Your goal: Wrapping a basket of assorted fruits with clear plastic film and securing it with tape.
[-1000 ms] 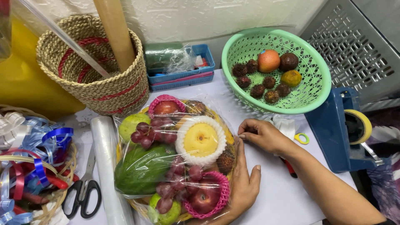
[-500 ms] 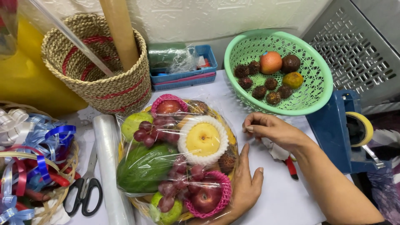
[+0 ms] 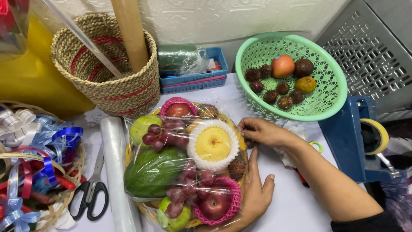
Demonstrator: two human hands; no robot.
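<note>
Fruit basket [image 3: 184,163]: wrapped in clear film, it sits on the white table [image 3: 292,206] in front of me, holding a yellow pear in white foam net, red apples in pink nets, purple grapes, a green papaya and green fruit.
My left hand [image 3: 255,193]: it lies flat against the lower right side of the fruit basket, fingers spread and pressed on the film, thumb out to the side.
My right hand [image 3: 264,132]: it is at the upper right edge of the fruit basket, fingertips drawn together, pinching the film there.
Green colander [image 3: 330,101]: up and to the right of the fruit basket, holding small dark fruit, an orange one and a yellow-green one.
Tape dispenser [image 3: 356,137]: blue, right of the fruit basket, past my right arm.
Woven bin [image 3: 107,86]: behind the fruit basket, to the left, a cardboard tube standing in it.
Film roll [image 3: 116,172]: just left of the fruit basket, lying lengthwise.
Scissors [image 3: 91,193]: black-handled, left of the film roll.
Ribbon basket [image 3: 34,167]: far left of the fruit basket, full of blue, red and white ribbon.
</note>
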